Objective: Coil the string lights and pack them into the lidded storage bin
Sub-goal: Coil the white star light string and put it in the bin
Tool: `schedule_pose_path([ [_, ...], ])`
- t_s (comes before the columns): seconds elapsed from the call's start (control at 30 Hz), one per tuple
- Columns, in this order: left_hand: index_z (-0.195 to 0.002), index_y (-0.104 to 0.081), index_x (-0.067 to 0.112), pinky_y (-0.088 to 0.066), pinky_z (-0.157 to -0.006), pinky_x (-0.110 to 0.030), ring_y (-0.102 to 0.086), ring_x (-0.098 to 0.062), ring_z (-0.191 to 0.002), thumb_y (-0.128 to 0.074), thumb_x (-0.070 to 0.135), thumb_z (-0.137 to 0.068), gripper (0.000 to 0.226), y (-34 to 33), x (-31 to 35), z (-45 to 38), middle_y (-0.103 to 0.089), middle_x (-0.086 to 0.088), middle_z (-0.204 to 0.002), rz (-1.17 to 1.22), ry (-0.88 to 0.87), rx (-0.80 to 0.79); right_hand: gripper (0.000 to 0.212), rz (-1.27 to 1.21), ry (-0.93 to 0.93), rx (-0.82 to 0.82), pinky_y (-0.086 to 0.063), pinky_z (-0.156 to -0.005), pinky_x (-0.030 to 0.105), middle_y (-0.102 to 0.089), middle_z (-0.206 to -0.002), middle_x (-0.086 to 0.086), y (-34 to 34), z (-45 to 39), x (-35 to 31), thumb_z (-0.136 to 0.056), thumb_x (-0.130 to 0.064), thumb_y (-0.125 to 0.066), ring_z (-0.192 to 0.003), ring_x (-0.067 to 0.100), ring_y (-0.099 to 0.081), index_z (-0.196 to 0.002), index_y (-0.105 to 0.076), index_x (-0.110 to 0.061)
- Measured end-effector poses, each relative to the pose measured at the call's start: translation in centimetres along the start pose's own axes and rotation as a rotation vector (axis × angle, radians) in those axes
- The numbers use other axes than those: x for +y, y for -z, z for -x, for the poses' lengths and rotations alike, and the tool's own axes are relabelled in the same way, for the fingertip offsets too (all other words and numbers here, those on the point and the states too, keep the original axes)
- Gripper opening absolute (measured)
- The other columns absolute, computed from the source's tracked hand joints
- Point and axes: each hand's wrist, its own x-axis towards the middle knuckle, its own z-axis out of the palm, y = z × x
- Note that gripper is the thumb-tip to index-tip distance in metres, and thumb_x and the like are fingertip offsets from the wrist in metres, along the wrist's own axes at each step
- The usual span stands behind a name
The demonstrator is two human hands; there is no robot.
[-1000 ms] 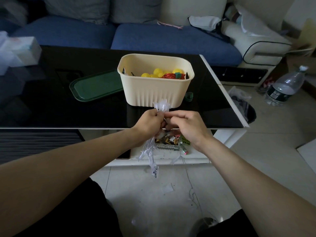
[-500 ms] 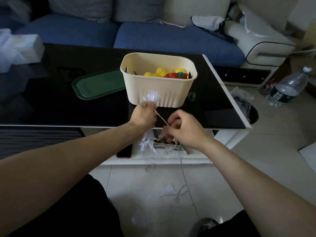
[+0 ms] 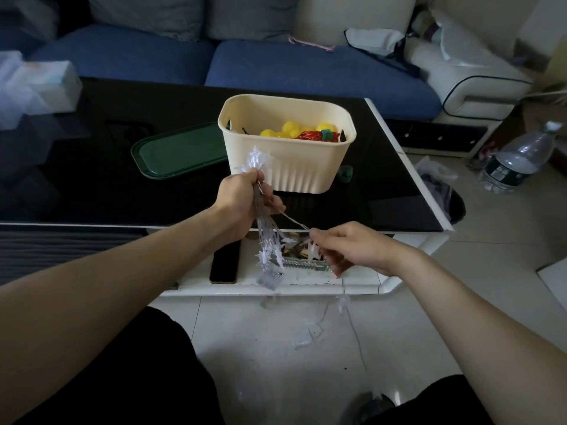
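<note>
My left hand [image 3: 242, 200] grips a coiled bundle of clear star string lights [image 3: 267, 240] in front of the cream storage bin [image 3: 291, 167]. Stars stick out above my fist and loops hang below it. My right hand [image 3: 346, 246] pinches the wire a little to the right and lower, and a short stretch runs taut between both hands. The loose end of the wire [image 3: 352, 329] trails down to the floor. The bin stands open on the black table [image 3: 92, 185] and holds yellow and red light strings. Its green lid [image 3: 178, 151] lies flat to its left.
A blue sofa [image 3: 276, 65] runs behind the table. A tissue pack [image 3: 36, 84] sits at the far left. A phone [image 3: 225, 262] and snack packets lie on the white lower shelf. A water bottle [image 3: 518, 157] stands on the floor at right, near a dark bin.
My right hand has moved right and down, drawing a length of wire out from the bundle. My left hand has stayed by the bin front, and the trailing wire has shifted on the floor.
</note>
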Motion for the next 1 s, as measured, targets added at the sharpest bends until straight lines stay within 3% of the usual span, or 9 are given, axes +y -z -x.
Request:
schedule_pose_path([
  [0.13,-0.073,-0.041,0.016,-0.042,-0.049,-0.026,-0.028,-0.016,-0.043,-0.030,0.013,-0.103,0.032,0.1,0.0,0.1,-0.027,0.001,-0.055,-0.046,0.013,-0.009,0.042,0.056,-0.051,0.093,-0.054,-0.080,0.038,-0.067,-0.067,0.005,2.1,0.4,1.3,-0.095,-0.046,-0.061,-0.075,0.022,-0.063,-0.072,-0.064,-0.012],
  [0.27,-0.073,-0.041,0.018,-0.031,-0.043,-0.024,-0.021,-0.013,-0.045,-0.030,0.012,-0.102,0.032,0.3,-0.1,0.1,-0.025,0.002,-0.056,-0.106,0.004,0.020,0.034,0.053,-0.108,0.120,-0.052,-0.069,0.035,-0.060,-0.059,-0.001,3.4,1.0,2.5,-0.095,-0.035,-0.066,-0.057,0.015,-0.056,-0.076,-0.065,-0.008],
  [0.43,-0.070,-0.037,0.021,-0.015,-0.040,-0.022,-0.018,-0.010,-0.040,-0.030,0.017,-0.104,0.035,-0.4,-1.1,0.4,-0.026,0.006,-0.048,-0.231,0.008,-0.021,0.023,0.117,0.051,0.240,-0.040,-0.054,0.019,-0.057,-0.049,-0.012,2.6,0.6,1.9,-0.093,-0.035,-0.068,-0.045,0.000,-0.049,-0.081,-0.070,-0.015],
  [0.5,-0.070,-0.038,0.020,-0.018,-0.041,-0.023,-0.020,-0.011,-0.042,-0.030,0.017,-0.104,0.034,-1.1,-1.7,0.5,-0.027,0.005,-0.049,-0.259,0.015,-0.033,0.022,0.129,0.122,0.262,-0.037,-0.050,0.011,-0.059,-0.052,-0.012,2.0,0.5,1.3,-0.093,-0.035,-0.069,-0.045,-0.003,-0.049,-0.084,-0.071,-0.015],
  [0.6,-0.074,-0.041,0.017,-0.031,-0.043,-0.025,-0.031,-0.014,-0.046,-0.031,0.019,-0.104,0.032,-2.2,-2.6,0.7,-0.034,0.001,-0.053,-0.255,0.018,-0.029,0.025,0.113,0.227,0.293,-0.037,-0.052,0.015,-0.057,-0.059,-0.005,0.6,0.2,0.0,-0.091,-0.036,-0.072,-0.050,0.002,-0.046,-0.081,-0.071,-0.014],
  [0.67,-0.077,-0.045,0.014,-0.042,-0.047,-0.028,-0.043,-0.018,-0.048,-0.032,0.018,-0.104,0.030,-2.8,-3.1,0.8,-0.046,-0.002,-0.054,-0.284,0.003,-0.008,0.024,0.092,0.269,0.287,-0.038,-0.052,0.016,-0.057,-0.056,-0.010,-0.5,-0.1,-0.6,-0.089,-0.035,-0.075,-0.050,0.001,-0.047,-0.076,-0.069,-0.016],
  [0.83,-0.065,-0.051,0.010,-0.044,-0.059,-0.031,-0.051,-0.022,-0.056,-0.039,0.010,-0.098,0.036,-3.4,-4.5,1.0,-0.056,-0.008,-0.062,-0.678,0.022,-0.099,0.034,0.205,0.299,0.309,-0.037,-0.051,0.014,-0.055,-0.050,-0.011,-2.6,-0.9,-1.2,-0.084,-0.025,-0.081,-0.045,0.000,-0.049,-0.060,-0.057,-0.022],
  [0.9,-0.065,-0.052,0.009,-0.047,-0.056,-0.031,-0.052,-0.023,-0.053,-0.039,0.011,-0.099,0.036,-3.2,-5.0,1.1,-0.055,-0.011,-0.064,-0.802,0.046,-0.147,0.038,0.259,0.298,0.323,-0.035,-0.047,0.011,-0.057,-0.049,-0.008,-2.8,-0.9,-1.3,-0.082,-0.021,-0.082,-0.044,0.001,-0.053,-0.056,-0.055,-0.020],
  [1.0,-0.071,-0.054,0.005,-0.040,-0.040,-0.024,-0.051,-0.024,-0.041,-0.037,0.013,-0.100,0.035,-2.8,-5.0,1.2,-0.054,-0.014,-0.055,-0.886,0.086,-0.150,0.032,0.212,0.259,0.279,-0.045,-0.054,0.018,-0.067,-0.060,-0.002,-2.7,-0.7,-1.4,-0.075,-0.029,-0.087,-0.053,0.007,-0.062,-0.065,-0.060,-0.017],
])
